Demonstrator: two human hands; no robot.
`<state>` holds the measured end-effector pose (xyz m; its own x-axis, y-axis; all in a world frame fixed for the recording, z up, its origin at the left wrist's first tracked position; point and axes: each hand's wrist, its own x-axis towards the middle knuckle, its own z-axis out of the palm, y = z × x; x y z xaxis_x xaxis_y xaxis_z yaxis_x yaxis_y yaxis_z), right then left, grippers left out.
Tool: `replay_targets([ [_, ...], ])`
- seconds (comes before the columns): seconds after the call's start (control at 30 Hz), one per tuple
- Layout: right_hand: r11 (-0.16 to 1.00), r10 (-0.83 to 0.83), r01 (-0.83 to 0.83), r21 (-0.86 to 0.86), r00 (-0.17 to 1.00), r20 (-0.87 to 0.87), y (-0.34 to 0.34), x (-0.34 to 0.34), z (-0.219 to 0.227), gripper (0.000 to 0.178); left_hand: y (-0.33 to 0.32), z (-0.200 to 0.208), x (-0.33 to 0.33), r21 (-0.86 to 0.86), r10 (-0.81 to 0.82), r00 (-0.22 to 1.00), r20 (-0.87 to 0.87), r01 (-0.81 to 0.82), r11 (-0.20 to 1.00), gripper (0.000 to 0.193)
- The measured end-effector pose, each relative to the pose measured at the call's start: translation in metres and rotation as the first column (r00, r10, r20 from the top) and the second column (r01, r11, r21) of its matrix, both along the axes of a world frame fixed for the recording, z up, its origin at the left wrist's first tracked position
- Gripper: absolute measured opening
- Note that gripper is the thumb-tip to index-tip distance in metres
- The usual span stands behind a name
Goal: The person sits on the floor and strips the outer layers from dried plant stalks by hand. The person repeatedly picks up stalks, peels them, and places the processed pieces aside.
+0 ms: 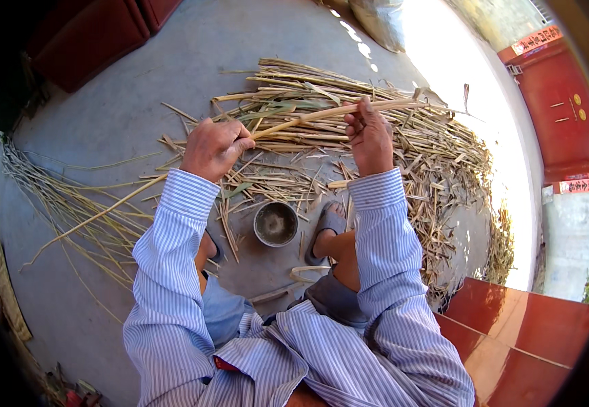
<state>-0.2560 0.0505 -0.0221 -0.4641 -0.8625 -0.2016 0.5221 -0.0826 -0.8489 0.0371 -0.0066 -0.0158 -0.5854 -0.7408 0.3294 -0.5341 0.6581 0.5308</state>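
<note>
A long dry reed stalk (286, 125) stretches across in front of me, from low on the left up to the right. Its thin tail bends down past my left forearm, and its right part is thicker with a pale husk. My left hand (214, 148) is closed in a fist around the middle of the stalk. Farther right, my right hand (370, 136) pinches it between thumb and fingers. Behind both hands lies a big pile of dry stalks (321, 81) with some green-grey leaves.
A round metal bowl (275, 224) with murky contents stands between my feet. Stripped thin stalks (84, 210) fan out at left. Husk scraps (430, 210) cover the floor at right. Red tiles (511, 325) edge the near right; a red sofa (91, 41) stands far left.
</note>
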Motion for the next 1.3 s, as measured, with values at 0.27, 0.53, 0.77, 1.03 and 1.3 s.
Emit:
replay_targets([
  [0.27,0.972,0.205,-0.181,-0.152,0.965,0.162,0.006,-0.001,0.006,0.022,-0.006,-0.005,0.008,0.098,0.008,1.0,0.003,-0.008,0.995,0.015],
  [0.53,1.0,-0.016,0.014,-0.014,0.996,-0.092,0.003,0.024,-0.012,0.019,-0.001,-0.007,-0.005,0.001,-0.026,0.999,0.027,0.026,1.0,0.018],
  [0.77,0.998,-0.05,0.05,0.025,0.999,-0.011,-0.002,0.02,-0.018,0.022,-0.003,-0.008,-0.012,-0.312,0.002,0.994,0.111,0.033,0.95,0.018],
  [1.03,0.997,-0.041,0.055,0.056,0.971,-0.234,0.001,0.033,-0.005,0.032,-0.002,-0.005,-0.02,-0.327,0.057,0.998,-0.015,-0.058,0.943,0.022],
  [1.3,0.943,0.2,-0.272,-0.193,0.924,-0.325,0.006,0.024,0.005,0.024,-0.005,0.004,-0.003,0.413,0.136,0.948,-0.286,-0.006,0.911,0.029],
])
